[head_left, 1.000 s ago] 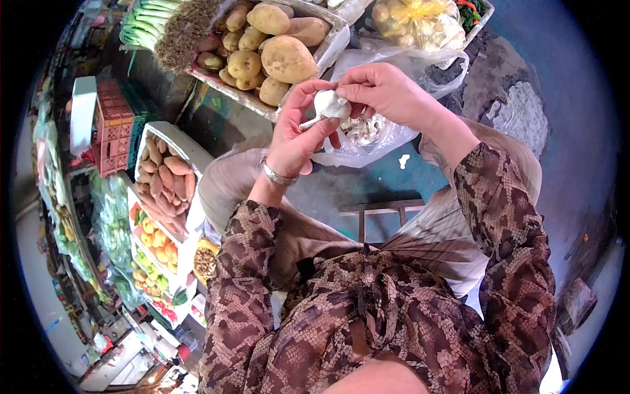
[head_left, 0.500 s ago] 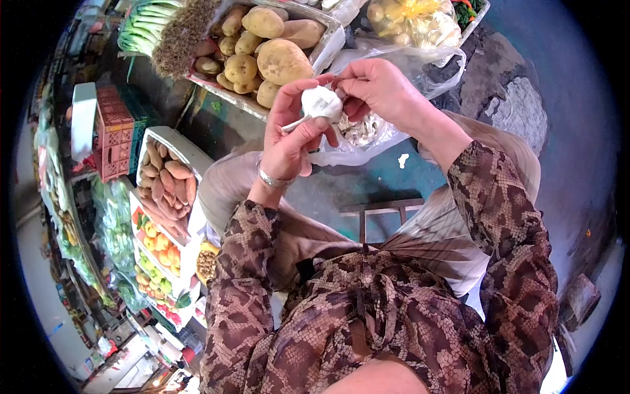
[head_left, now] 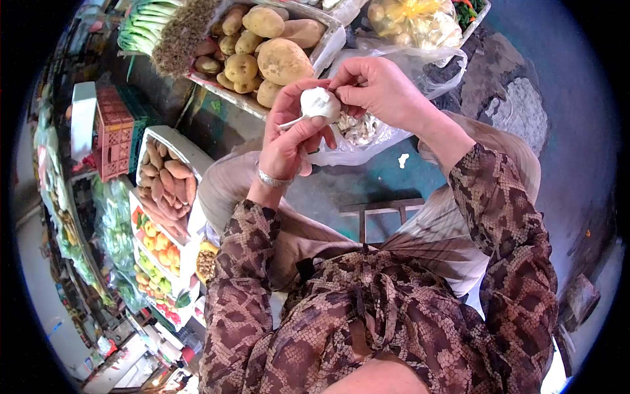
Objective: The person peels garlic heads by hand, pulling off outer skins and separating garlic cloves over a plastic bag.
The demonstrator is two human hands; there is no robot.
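A white garlic bulb (head_left: 319, 104) with a short stalk sits in the fingers of my left hand (head_left: 287, 134), the thumb pressing on its near side. The stalk points down and to the left. Close by the bulb's right side, my right hand (head_left: 380, 90) has its thumb and forefinger pinched together. What lies between those fingertips, if anything, is too small to make out. Beneath both hands, a clear plastic bag (head_left: 387, 139) lies spread open with whitish garlic pieces or skins (head_left: 359, 130) in it, partly hidden by my fingers.
Potatoes (head_left: 283, 62) fill a box ahead, beside green onions (head_left: 146, 27). A tied bag of pale round produce (head_left: 420, 23) stands at the top. On the left are a box of sweet potatoes (head_left: 167, 187), mixed produce (head_left: 157, 246) and crates (head_left: 113, 131). A white scrap (head_left: 403, 160) lies on the floor.
The garlic bulb has turned slightly in my left hand. My right hand has shifted a little to the left, its fingertips still pinched near the bulb.
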